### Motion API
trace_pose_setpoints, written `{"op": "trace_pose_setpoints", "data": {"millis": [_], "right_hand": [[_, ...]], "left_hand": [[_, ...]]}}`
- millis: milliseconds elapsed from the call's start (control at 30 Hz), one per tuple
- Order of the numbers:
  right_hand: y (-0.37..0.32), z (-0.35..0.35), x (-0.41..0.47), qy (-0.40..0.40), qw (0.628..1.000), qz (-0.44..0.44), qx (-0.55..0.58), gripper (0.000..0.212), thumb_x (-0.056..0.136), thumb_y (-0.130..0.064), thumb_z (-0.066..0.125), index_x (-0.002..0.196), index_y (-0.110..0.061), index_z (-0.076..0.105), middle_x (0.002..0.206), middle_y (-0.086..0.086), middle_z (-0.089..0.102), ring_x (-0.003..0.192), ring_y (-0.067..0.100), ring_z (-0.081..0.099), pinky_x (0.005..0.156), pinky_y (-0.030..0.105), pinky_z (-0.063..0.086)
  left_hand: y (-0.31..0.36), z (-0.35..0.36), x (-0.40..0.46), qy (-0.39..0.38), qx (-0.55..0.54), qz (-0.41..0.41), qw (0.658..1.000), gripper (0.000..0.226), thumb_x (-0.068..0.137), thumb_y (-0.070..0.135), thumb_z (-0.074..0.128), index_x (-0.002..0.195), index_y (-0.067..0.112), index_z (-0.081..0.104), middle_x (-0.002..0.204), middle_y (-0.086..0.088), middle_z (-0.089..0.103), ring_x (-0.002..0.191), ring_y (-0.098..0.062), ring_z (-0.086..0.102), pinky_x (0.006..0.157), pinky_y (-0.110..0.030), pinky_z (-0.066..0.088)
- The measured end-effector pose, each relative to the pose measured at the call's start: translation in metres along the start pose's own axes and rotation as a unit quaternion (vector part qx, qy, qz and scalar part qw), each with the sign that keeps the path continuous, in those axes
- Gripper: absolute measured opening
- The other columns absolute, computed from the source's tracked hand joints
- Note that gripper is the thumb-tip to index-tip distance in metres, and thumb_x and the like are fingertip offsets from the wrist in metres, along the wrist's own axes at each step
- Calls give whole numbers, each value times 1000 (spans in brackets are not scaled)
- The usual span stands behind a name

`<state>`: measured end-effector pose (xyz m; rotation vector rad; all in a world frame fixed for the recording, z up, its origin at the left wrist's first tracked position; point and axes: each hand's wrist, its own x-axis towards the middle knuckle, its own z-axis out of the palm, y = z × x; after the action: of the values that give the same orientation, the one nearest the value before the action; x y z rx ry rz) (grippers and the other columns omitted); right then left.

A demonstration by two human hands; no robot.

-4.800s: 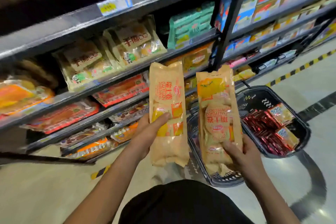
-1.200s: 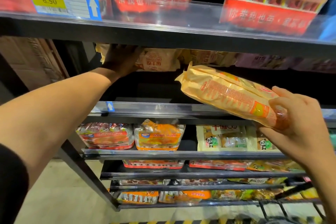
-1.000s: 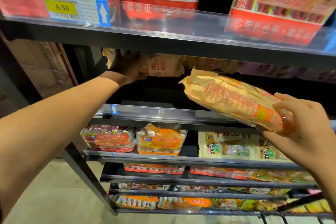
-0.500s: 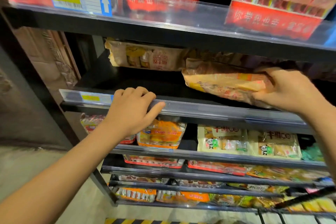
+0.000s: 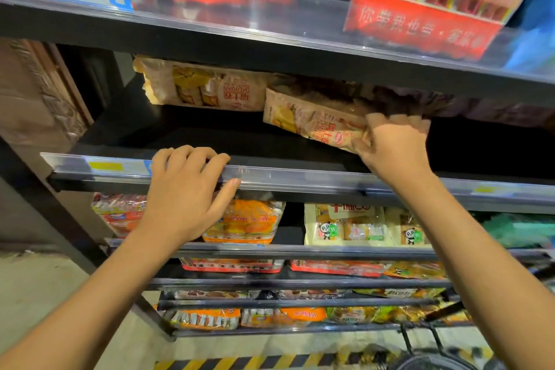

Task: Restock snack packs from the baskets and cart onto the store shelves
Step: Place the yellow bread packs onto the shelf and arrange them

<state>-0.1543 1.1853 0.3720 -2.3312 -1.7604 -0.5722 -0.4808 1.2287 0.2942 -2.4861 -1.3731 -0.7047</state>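
Seating a tan snack pack (image 5: pixel 315 125) on the dark shelf (image 5: pixel 186 141): right hand (image 5: pixel 393 147) pinches its near end, the pack tilted beside a shelved pack (image 5: pixel 207 87). Left hand (image 5: pixel 186 192) grips the shelf rail (image 5: pixel 300 179). Risk: released unsupported (only its far end looks seated), the pack may slide off.

bare dark shelf board (image 5: pixel 186 135) open in front of two tan snack packs (image 5: pixel 207 85), upper shelf (image 5: pixel 270 48) low overhead, clear price rail (image 5: pixel 300 176) along the front edge
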Motion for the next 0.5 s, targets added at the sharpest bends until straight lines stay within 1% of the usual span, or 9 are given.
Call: {"op": "trace_pose_setpoints", "data": {"millis": [67, 100, 133, 200, 267, 300, 367, 433, 500], "right_hand": [[-16, -5, -13, 63, 997, -31, 46, 34, 91, -39, 69, 111, -11, 69, 102, 23, 67, 97, 46, 60, 80, 48, 48], [-23, -7, -18, 42, 995, -46, 82, 35, 94, -43, 63, 110, -13, 70, 102, 19, 68, 96, 43, 61, 79, 45, 49], [-29, -9, -20, -7, 992, -54, 111, 40, 98, -50, 56, 116, -17, 70, 107, 15, 69, 101, 39, 62, 83, 44, 49], [-36, -10, -16, -141, 981, -47, 126, 55, 102, -62, 41, 136, -24, 61, 125, 12, 68, 116, 36, 59, 98, 46, 45], [-40, -11, -6, -226, 966, -36, 124, 65, 102, -68, 31, 155, -33, 40, 148, 10, 57, 136, 35, 50, 111, 48, 39], [-42, -11, -1, -249, 961, -24, 121, 67, 101, -70, 27, 160, -36, 31, 156, 8, 49, 142, 35, 44, 114, 48, 36], [-44, -9, 11, -286, 951, 3, 119, 73, 100, -74, 22, 162, -36, 21, 165, 6, 37, 148, 34, 36, 117, 47, 33], [-47, -6, 23, -314, 941, 34, 126, 77, 100, -74, 22, 163, -30, 20, 168, 6, 27, 152, 33, 30, 119, 48, 29], [-48, -4, 34, -333, 934, 57, 117, 81, 101, -74, 23, 162, -21, 25, 168, 9, 28, 151, 34, 29, 119, 48, 29]], "left_hand": [[-3, 1, 0, 3, 2, 3, 1000, 51, 97, 52, 43, 122, 16, 68, 116, -5, 67, 109, -34, 57, 97, -53, 36], [-4, 2, -1, 3, 2, 2, 1000, 50, 97, 52, 44, 123, 16, 68, 116, -5, 67, 109, -34, 58, 97, -53, 36], [-4, 2, -1, 3, 3, 0, 1000, 49, 97, 51, 45, 123, 16, 68, 117, -5, 66, 109, -34, 58, 97, -53, 36], [-4, 2, -1, 2, 2, 1, 1000, 49, 97, 50, 46, 124, 16, 68, 118, -5, 66, 109, -34, 58, 97, -53, 36], [-5, 3, -1, 5, 0, 6, 1000, 48, 97, 50, 47, 124, 15, 67, 117, -5, 66, 109, -34, 58, 97, -53, 36], [-5, 3, -1, 6, -1, 7, 1000, 48, 96, 49, 47, 124, 15, 67, 117, -5, 66, 108, -34, 58, 96, -53, 36], [-7, 3, 0, 11, -2, 11, 1000, 47, 96, 48, 48, 124, 15, 67, 116, -5, 66, 107, -34, 58, 95, -52, 36], [-8, 4, -1, 13, -5, 15, 1000, 47, 95, 47, 49, 124, 14, 67, 116, -6, 66, 107, -33, 58, 95, -52, 36], [-8, 4, -1, 14, -8, 16, 1000, 46, 95, 46, 50, 124, 14, 66, 116, -5, 65, 107, -33, 57, 95, -52, 35]]}}
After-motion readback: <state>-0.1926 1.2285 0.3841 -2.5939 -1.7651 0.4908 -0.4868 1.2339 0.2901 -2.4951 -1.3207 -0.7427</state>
